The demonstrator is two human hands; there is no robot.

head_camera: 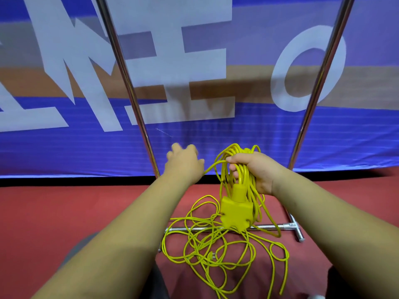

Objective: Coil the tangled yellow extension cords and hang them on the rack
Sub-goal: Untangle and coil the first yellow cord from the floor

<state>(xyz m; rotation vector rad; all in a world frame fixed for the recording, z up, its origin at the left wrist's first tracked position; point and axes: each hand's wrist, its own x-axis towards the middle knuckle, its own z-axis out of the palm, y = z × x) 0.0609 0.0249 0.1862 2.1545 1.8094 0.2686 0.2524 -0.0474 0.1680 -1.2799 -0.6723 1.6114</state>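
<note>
My right hand (252,169) grips a bundle of yellow cord loops (239,154) held above the floor. A yellow multi-outlet socket block (236,212) hangs from the bundle below that hand. One strand runs from the bundle leftward to my left hand (184,164), which holds it; the fingers are blurred and turned away from me. The rest of the yellow cord (207,242) lies tangled on the red floor, with a pronged plug (212,255) in the heap. Two steel uprights of the rack (319,83) rise on either side of my hands.
The rack's base bar (269,227) lies on the red floor (64,212) under the tangle, with a cross foot at the right. A blue banner (194,134) with large white letters hangs right behind the rack. My knees show at the bottom edge.
</note>
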